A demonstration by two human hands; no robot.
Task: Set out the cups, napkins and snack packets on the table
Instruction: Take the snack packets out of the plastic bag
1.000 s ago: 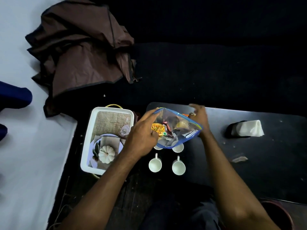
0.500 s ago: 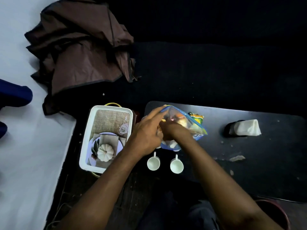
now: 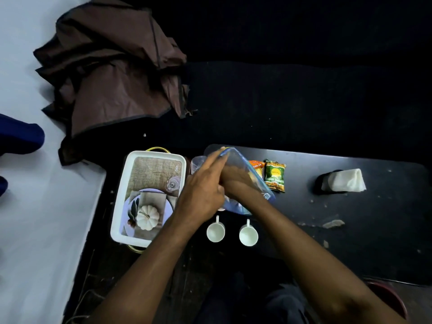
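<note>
On the dark table (image 3: 350,242), the left hand (image 3: 201,195) is still gripping the zip bag (image 3: 245,169); the right hand (image 3: 236,181), grasp hidden, is reaching inside. An orange packet (image 3: 256,168) is newly lying beside the bag, touching the green packet (image 3: 275,175). Two white cups (image 3: 231,232) are sitting below the bag.

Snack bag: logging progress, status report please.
Left hand holds bag open. Right hand inside it. Two packets out on table. Two cups visible. Nothing blocking.

Both bare forearms reach forward and converge. The left hand (image 3: 203,195) lies palm-down, fingers extended forward and slightly spread. The right hand (image 3: 236,181) sits just beyond it, partly hidden, its grip impossible to judge.
</note>
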